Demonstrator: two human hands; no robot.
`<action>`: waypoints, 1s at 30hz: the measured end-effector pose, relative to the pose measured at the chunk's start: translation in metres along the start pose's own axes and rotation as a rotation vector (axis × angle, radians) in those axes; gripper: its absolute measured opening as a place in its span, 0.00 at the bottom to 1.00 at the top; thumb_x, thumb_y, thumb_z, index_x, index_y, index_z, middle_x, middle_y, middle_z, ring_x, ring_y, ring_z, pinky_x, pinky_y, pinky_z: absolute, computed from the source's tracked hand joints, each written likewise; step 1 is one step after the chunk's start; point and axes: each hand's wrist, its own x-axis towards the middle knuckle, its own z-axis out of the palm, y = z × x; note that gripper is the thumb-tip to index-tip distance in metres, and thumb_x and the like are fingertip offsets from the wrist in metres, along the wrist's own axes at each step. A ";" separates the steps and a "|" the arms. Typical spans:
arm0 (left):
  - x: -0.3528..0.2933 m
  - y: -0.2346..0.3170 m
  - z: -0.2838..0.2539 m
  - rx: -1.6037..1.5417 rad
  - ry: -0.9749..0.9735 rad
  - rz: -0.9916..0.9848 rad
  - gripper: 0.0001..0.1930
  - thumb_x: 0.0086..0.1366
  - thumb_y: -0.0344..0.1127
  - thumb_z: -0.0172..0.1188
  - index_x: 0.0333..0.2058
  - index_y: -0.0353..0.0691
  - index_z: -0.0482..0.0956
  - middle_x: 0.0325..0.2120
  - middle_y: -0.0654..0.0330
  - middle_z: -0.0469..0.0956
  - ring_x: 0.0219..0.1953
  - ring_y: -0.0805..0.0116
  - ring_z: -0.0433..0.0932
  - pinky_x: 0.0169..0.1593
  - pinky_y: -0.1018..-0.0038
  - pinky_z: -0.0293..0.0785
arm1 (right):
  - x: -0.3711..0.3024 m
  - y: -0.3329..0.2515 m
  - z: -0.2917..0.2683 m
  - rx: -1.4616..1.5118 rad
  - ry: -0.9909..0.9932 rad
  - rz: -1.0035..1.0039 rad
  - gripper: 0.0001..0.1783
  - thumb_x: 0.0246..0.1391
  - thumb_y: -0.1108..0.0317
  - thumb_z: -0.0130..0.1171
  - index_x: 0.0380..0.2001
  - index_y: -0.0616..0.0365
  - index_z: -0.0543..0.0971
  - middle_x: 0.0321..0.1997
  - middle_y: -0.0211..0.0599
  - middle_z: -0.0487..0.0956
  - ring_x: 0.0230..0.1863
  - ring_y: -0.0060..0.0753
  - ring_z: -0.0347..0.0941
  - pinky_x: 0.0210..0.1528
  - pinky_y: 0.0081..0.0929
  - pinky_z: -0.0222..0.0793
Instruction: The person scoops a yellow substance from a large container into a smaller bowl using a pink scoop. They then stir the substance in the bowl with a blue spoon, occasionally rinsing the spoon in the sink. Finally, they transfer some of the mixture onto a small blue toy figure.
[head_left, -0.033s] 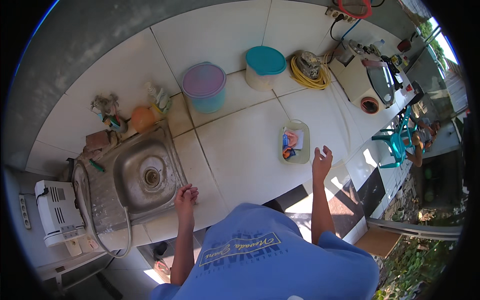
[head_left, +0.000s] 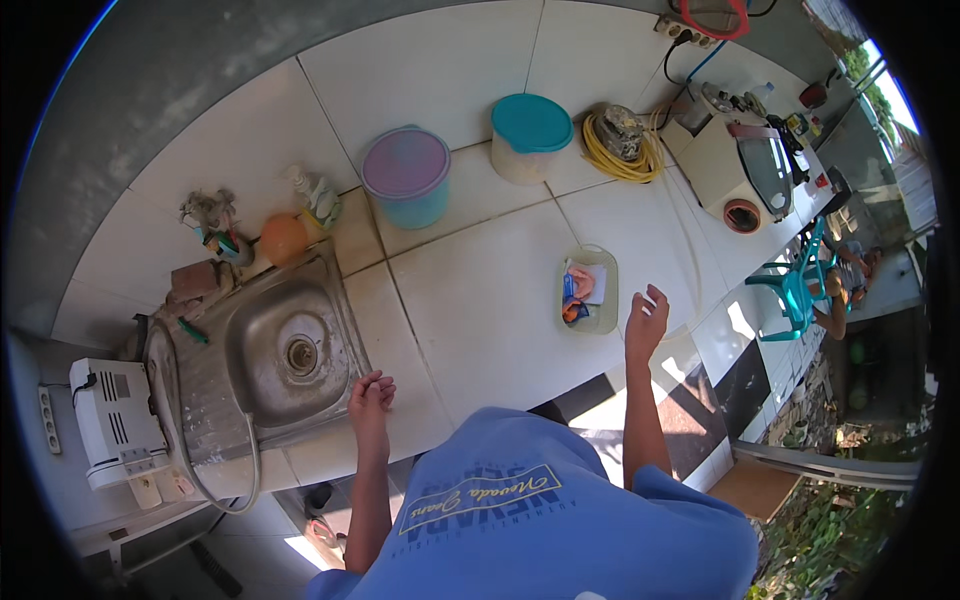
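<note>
My left hand [head_left: 372, 393] hovers by the front right corner of the steel sink [head_left: 340, 345], its fingers loosely bent and nothing in them. To the right, my right hand [head_left: 647, 318] is raised with its fingers apart, also holding nothing. Just left of it on the white tiled counter [head_left: 480, 310] is a small pale green plastic basin [head_left: 599, 318]. Inside lie a white flat piece [head_left: 598, 284], an orange-pink item [head_left: 580, 281] and a blue item [head_left: 569, 288]; their kinds are hard to make out. Neither hand touches the basin.
At the back stand a tub with a purple lid [head_left: 407, 165] and one with a teal lid [head_left: 531, 125]. A coiled yellow hose [head_left: 600, 155] and a cream appliance [head_left: 712, 170] are farther right. A grey hose [head_left: 255, 465] hangs over the sink's front. Teal chairs [head_left: 795, 290] and a person are beyond.
The view has shifted very slightly. My right hand is a touch farther forward relative to the basin; my left hand stays by the sink.
</note>
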 end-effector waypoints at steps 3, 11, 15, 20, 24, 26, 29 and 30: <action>-0.012 0.005 0.068 -0.063 -0.002 0.018 0.13 0.71 0.34 0.50 0.50 0.36 0.73 0.41 0.56 0.79 0.41 0.72 0.78 0.50 0.73 0.75 | 0.072 -0.102 0.044 0.122 -0.294 -0.526 0.17 0.56 0.68 0.60 0.49 0.58 0.75 0.51 0.44 0.75 0.48 0.42 0.74 0.51 0.39 0.71; -0.009 0.058 0.202 0.047 -0.299 0.162 0.16 0.72 0.36 0.50 0.52 0.32 0.71 0.42 0.55 0.78 0.44 0.69 0.78 0.54 0.71 0.74 | 0.185 -0.158 0.227 -0.428 -0.360 -1.187 0.36 0.56 0.57 0.60 0.63 0.65 0.63 0.65 0.54 0.66 0.65 0.57 0.63 0.67 0.44 0.59; 0.003 0.063 0.212 0.082 -0.273 0.163 0.16 0.72 0.37 0.49 0.52 0.32 0.72 0.42 0.55 0.78 0.44 0.69 0.77 0.54 0.71 0.73 | 0.195 -0.142 0.244 -0.518 -0.337 -1.330 0.35 0.59 0.55 0.57 0.62 0.66 0.64 0.66 0.57 0.64 0.66 0.57 0.63 0.67 0.46 0.59; 0.039 0.065 0.229 0.165 -0.362 0.127 0.21 0.74 0.41 0.47 0.59 0.33 0.65 0.48 0.53 0.75 0.50 0.66 0.76 0.56 0.69 0.72 | 0.142 -0.143 0.194 -0.352 -0.444 -1.382 0.33 0.58 0.56 0.57 0.59 0.69 0.66 0.63 0.59 0.68 0.63 0.58 0.66 0.65 0.46 0.62; 0.079 0.062 0.269 0.117 -0.281 0.086 0.30 0.74 0.48 0.44 0.67 0.40 0.50 0.60 0.49 0.63 0.60 0.58 0.68 0.59 0.62 0.70 | 0.086 -0.154 0.150 -0.187 -0.587 -1.255 0.29 0.57 0.56 0.60 0.56 0.65 0.72 0.60 0.54 0.73 0.61 0.54 0.70 0.62 0.41 0.66; 0.101 0.054 0.284 0.029 -0.201 0.035 0.33 0.74 0.51 0.43 0.69 0.45 0.43 0.64 0.49 0.56 0.64 0.55 0.63 0.60 0.58 0.68 | 0.066 -0.157 0.137 -0.127 -0.615 -1.221 0.26 0.56 0.57 0.61 0.52 0.63 0.74 0.57 0.52 0.75 0.58 0.52 0.73 0.59 0.40 0.70; 0.112 0.036 0.295 0.133 -0.161 0.214 0.31 0.71 0.33 0.44 0.69 0.34 0.45 0.65 0.44 0.55 0.65 0.53 0.61 0.63 0.61 0.64 | 0.061 -0.164 0.126 -0.020 -0.654 -1.132 0.19 0.56 0.59 0.61 0.48 0.57 0.77 0.52 0.48 0.79 0.54 0.47 0.77 0.52 0.39 0.75; 0.111 0.035 0.297 0.144 -0.177 0.222 0.31 0.71 0.32 0.43 0.69 0.34 0.45 0.64 0.44 0.56 0.65 0.53 0.61 0.64 0.61 0.62 | 0.064 -0.165 0.124 0.032 -0.653 -1.082 0.17 0.57 0.60 0.61 0.47 0.57 0.77 0.48 0.47 0.80 0.48 0.46 0.78 0.48 0.38 0.75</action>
